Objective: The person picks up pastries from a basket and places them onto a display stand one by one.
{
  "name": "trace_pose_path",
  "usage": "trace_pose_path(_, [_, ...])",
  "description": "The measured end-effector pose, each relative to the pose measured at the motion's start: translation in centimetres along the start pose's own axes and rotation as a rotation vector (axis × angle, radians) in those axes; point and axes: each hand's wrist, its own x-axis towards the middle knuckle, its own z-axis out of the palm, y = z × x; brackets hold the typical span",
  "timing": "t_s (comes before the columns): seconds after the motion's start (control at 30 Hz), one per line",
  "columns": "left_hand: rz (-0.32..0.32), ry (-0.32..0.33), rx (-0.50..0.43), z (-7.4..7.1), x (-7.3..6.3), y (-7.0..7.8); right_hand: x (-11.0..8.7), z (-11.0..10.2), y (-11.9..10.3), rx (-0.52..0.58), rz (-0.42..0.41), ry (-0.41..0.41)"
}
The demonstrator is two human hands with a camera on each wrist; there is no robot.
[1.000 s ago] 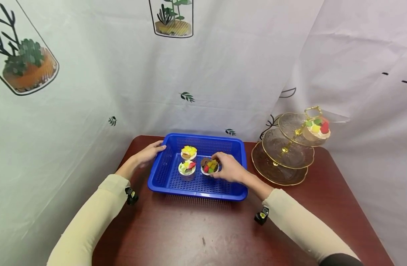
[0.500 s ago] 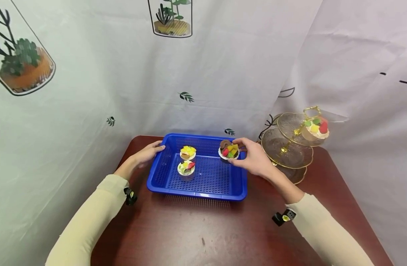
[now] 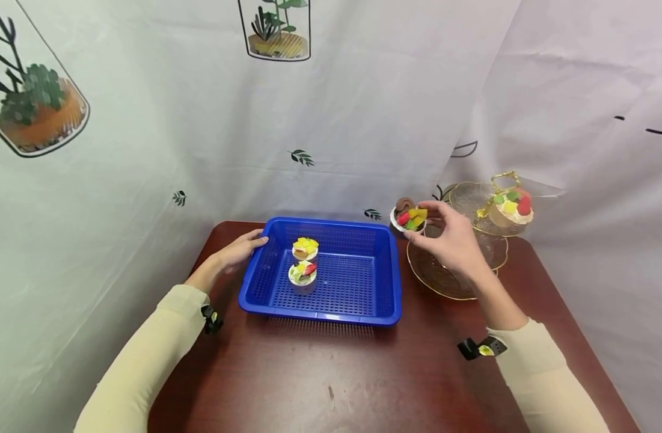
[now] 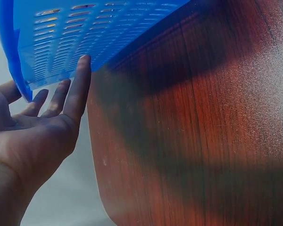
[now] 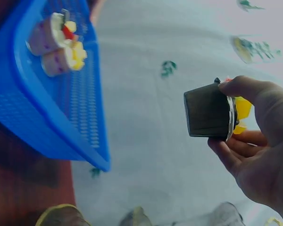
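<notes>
My right hand pinches a cupcake by its rim, thumb on one side and fingers on the other. It has a dark cup, chocolate and bright fruit on top, and is held up off the table right of the basket. In the right wrist view the dark cup shows from its side. My left hand holds the left rim of the blue plastic basket, thumb over the edge and fingers along the outer wall. Two fruit-topped cupcakes, one yellow-topped, one with strawberry, stand inside the basket's left half.
A three-tier glass stand with gold edges is at the right, partly behind my right hand. A fruit-topped cupcake sits on its top tier. The brown table meets a patterned cloth backdrop behind.
My right hand has lifted the dark cupcake out of the basket and carried it right and up, beyond the basket's right rim. My left hand stays on the left rim.
</notes>
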Motion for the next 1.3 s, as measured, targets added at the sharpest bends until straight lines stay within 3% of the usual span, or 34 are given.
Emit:
trace_pose_path(0.4, [-0.005, 0.008, -0.016, -0.1, 0.0, -0.1, 0.3, -4.8, 0.6, -0.042, 0.102, 0.19])
trace_pose_path(0.93, [-0.013, -0.018, -0.017, -0.2, -0.1, 0.0, 0.1, -7.6, 2.1, -0.167, 0.236, 0.326])
trace_pose_path(1.17, [-0.011, -0.028, -0.017, -0.1, -0.1, -0.1, 0.1, -7.7, 2.1, -0.248, 0.215, 0.343])
trace_pose_path(1.3, [-0.009, -0.025, -0.009, -0.2, 0.0, -0.2, 0.2, -7.4, 2.2, -0.31, 0.158, 0.363])
